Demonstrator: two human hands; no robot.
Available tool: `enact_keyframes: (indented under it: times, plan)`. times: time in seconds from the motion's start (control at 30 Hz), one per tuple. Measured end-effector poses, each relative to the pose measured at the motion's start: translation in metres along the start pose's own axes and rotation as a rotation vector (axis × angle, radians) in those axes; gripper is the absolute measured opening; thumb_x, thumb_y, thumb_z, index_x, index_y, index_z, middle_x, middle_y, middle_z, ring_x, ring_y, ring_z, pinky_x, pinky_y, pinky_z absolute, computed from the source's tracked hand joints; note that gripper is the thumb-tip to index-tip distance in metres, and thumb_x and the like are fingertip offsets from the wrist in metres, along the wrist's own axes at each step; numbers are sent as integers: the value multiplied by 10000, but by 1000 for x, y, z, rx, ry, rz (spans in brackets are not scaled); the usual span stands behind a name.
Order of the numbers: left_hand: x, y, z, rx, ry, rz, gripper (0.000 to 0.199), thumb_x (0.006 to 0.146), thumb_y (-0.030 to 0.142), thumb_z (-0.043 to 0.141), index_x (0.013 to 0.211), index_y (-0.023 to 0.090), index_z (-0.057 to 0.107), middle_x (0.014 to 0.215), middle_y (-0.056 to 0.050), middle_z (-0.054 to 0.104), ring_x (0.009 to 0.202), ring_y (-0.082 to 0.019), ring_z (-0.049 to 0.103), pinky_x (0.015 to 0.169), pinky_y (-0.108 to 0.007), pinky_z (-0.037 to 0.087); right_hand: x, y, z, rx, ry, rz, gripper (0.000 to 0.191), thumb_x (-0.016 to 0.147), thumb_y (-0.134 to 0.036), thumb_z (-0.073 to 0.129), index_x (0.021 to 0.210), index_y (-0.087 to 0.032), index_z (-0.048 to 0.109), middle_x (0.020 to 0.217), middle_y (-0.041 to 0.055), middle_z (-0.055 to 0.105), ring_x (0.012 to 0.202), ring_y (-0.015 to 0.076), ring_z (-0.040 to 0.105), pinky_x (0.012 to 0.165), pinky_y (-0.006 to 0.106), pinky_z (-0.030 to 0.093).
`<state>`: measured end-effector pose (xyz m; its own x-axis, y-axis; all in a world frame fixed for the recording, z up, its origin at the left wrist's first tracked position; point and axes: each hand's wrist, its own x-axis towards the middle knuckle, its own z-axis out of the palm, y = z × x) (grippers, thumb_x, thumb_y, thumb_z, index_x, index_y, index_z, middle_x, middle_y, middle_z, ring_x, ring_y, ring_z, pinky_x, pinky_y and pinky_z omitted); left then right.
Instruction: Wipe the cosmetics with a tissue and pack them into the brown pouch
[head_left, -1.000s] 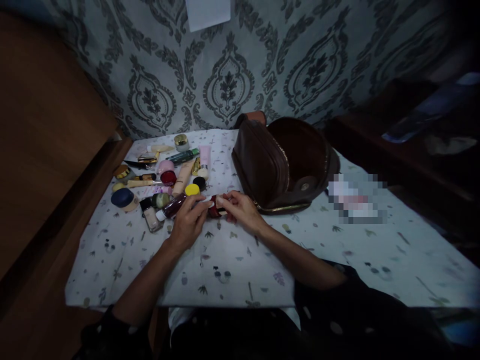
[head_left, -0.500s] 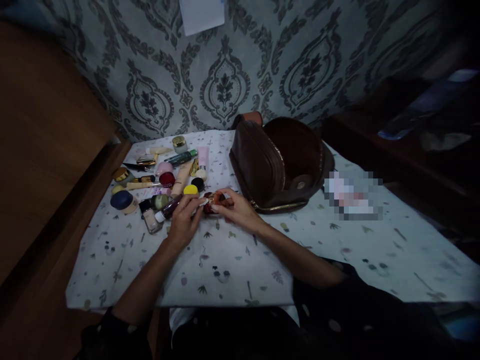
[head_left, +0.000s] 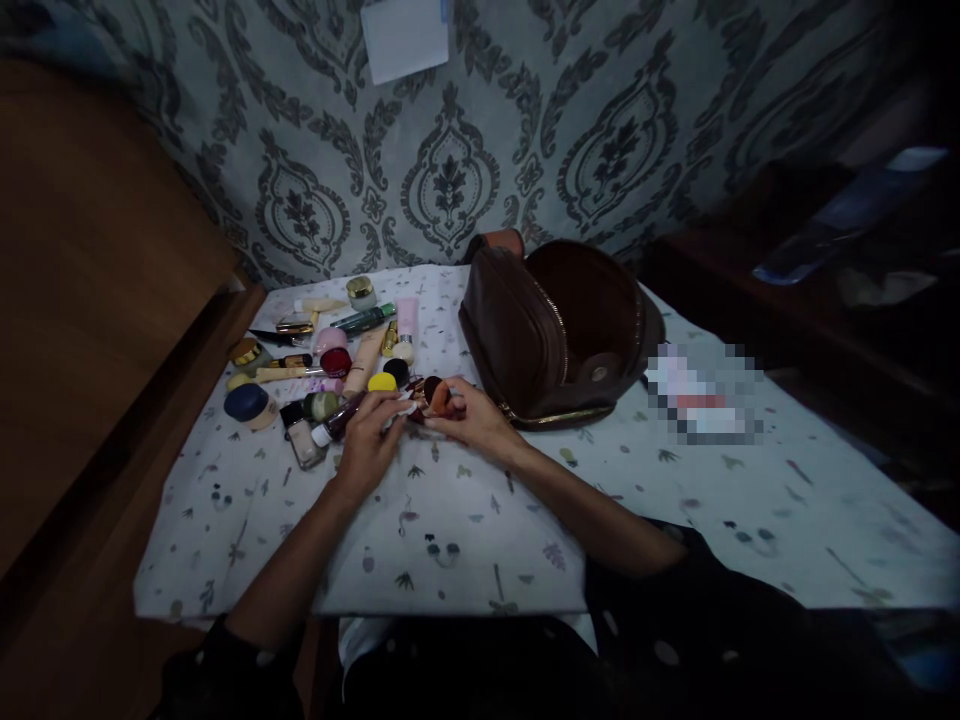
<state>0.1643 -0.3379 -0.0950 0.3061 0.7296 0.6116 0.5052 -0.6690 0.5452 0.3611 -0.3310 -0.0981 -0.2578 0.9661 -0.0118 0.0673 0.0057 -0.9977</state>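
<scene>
Jars and bottles [head_left: 321,404] bunch toward left edge of counter [head_left: 247,540]. Left hand [head_left: 369,445], nearly closed, pinches small white piece [head_left: 409,407]. Round brown container [head_left: 441,401], well back from front edge, in curled fingers of right hand [head_left: 480,422]. Open brown bag [head_left: 514,325] near back edge.

Right of centre, we see an open brown bag [head_left: 510,325]; at upper right, a clear bottle [head_left: 844,222]; at top centre, a white sheet [head_left: 406,42] against patterned wallpaper [head_left: 300,215]; at left, a wooden panel [head_left: 97,280].
</scene>
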Motion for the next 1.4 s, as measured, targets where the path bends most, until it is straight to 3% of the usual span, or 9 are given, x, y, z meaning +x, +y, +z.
enact_keyframes:
  times: [0.2,0.37,0.5,0.63,0.73,0.83,1.0,1.17,1.4]
  plan:
    - [0,-1,1,-43,25,-25,182,913,179,567,1029,203,705,1038,-61,672,998,-181,648,900,-335,520,6,11,2,23,18,-32,391,630,-359,754,890,-202,507,604,-79,512,518,91,439,495,211,348]
    - [0,-2,1,-47,24,-33,170,914,191,568,1018,192,703,1021,-69,685,994,-190,655,901,-340,522,7,15,3,-144,147,-90,382,648,-411,769,887,-193,565,652,-57,517,610,116,468,568,226,367]
    - [-2,-5,2,-48,-44,-23,168,917,181,556,995,193,705,995,-70,705,973,-191,667,877,-328,532,7,13,1,-275,236,-147,391,677,-451,762,907,-183,594,805,-11,574,664,123,492,599,241,395]
    - [-4,-7,5,-30,-87,-24,168,924,198,547,966,208,709,993,-70,714,965,-199,674,868,-339,541,8,13,-2,-270,194,-108,490,715,-490,739,1062,-176,593,818,-6,596,620,123,493,568,254,410]
    - [-4,-8,7,-23,-71,-29,158,920,196,551,959,211,704,989,-66,716,959,-200,675,870,-343,541,10,15,-4,-327,205,-180,582,725,-458,751,1207,-172,593,976,52,628,793,177,588,714,311,485]
    - [-3,-6,8,-4,-46,-36,152,911,179,552,947,203,698,986,-64,696,955,-197,664,867,-338,535,12,16,-4,-423,234,-251,517,739,-450,751,1169,-186,638,1046,85,632,981,231,599,855,357,482]
    - [-2,2,8,3,-32,-35,142,906,164,563,993,191,671,942,-50,672,900,-179,651,829,-309,528,9,7,-1,-416,243,-202,405,802,-519,664,981,-156,660,901,59,645,807,183,580,719,290,448]
    - [-4,11,10,45,-33,30,110,916,184,569,1011,189,625,936,-50,677,913,-189,640,839,-321,521,5,5,0,-311,259,-120,421,827,-595,594,824,-175,601,687,-7,564,642,141,501,573,249,352]
    - [-4,12,9,78,-58,33,92,928,164,542,991,193,603,930,-50,650,906,-185,629,825,-317,525,5,14,1,-186,264,-40,472,756,-660,636,872,-221,509,571,-76,457,506,116,427,474,227,294]
